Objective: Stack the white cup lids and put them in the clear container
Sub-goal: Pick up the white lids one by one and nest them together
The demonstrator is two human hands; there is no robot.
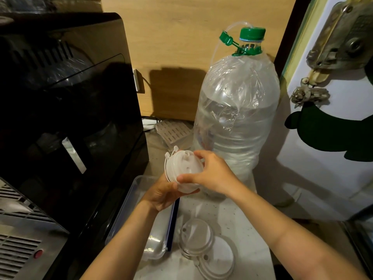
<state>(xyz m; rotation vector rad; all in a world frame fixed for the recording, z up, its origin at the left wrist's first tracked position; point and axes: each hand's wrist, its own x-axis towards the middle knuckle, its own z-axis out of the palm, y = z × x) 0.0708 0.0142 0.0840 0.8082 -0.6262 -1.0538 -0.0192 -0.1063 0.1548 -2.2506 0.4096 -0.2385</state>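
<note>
A small stack of white cup lids (184,167) is held tilted in the air above the counter. My left hand (163,194) grips the stack from below and behind. My right hand (210,172) pinches its front rim between thumb and fingers. Under my left forearm sits the clear container (131,199) with a dark blue edge, and something clear lies inside it at its near end. On the white counter near me lie two clear lids (196,236) overlapping each other.
A black appliance (66,110) fills the left side, right against the container. A big water bottle (238,110) with a green cap, wrapped in plastic, stands behind my hands. A white wall panel with green shapes (327,128) closes the right.
</note>
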